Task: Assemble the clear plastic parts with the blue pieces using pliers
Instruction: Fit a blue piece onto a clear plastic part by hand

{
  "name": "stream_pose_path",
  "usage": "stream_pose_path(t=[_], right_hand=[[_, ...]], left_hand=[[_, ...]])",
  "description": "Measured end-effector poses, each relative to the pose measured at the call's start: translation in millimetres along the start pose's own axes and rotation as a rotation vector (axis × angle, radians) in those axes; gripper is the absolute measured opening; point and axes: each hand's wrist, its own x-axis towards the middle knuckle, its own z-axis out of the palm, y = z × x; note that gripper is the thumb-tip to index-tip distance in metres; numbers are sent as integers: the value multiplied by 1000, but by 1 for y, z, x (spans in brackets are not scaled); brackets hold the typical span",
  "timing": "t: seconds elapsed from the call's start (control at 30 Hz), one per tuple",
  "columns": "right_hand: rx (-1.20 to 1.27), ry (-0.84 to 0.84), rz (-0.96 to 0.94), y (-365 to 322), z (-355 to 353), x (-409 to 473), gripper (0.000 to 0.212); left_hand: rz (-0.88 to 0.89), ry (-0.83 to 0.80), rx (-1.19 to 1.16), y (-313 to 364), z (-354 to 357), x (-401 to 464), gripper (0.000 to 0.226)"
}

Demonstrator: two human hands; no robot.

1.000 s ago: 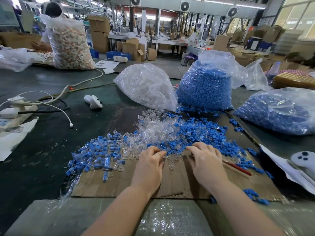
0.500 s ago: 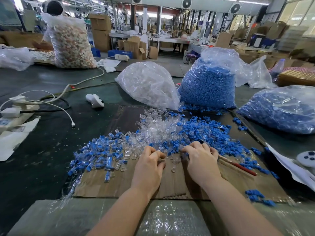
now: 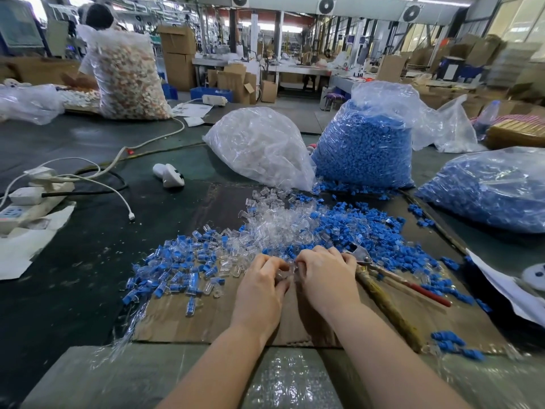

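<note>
Head view: left hand [image 3: 261, 286] and right hand [image 3: 326, 277] meet over a cardboard sheet [image 3: 212, 317] on the tabletop [image 3: 88, 261], fingers curled, pinching a small clear plastic part [image 3: 290, 268] between them. Loose clear plastic parts [image 3: 277, 222] and ridged blue pieces [image 3: 362, 228] lie heaped just beyond. Pliers [image 3: 380, 278], handles red and worn, rest beside the right hand.

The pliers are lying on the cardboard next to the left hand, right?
Not quite. The head view shows the pliers lying on the cardboard next to the right hand, not the left hand.
</note>
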Motion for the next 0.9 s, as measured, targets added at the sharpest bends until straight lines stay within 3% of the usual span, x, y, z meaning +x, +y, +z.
stream_pose_path(t=[0.23, 0.47, 0.6, 0.7, 0.8, 0.9], right_hand=[[-48, 16, 19, 12, -2, -2, 26], [-69, 58, 33, 14, -1, -4, 19], [-99, 70, 27, 15, -1, -5, 19], [-91, 163, 11, 15, -3, -10, 21], [69, 284, -15, 11, -4, -18, 16], [274, 295, -8, 10, -2, -28, 10]], left_hand=[[-35, 31, -9, 1, -2, -2, 11], [-14, 29, 1, 0, -3, -3, 24], [-36, 24, -29, 1, -5, -4, 14], [-59, 20, -69, 3, -6, -5, 12], [-75, 5, -88, 3, -7, -6, 15], [-89, -3, -143, 2, -8, -5, 17]])
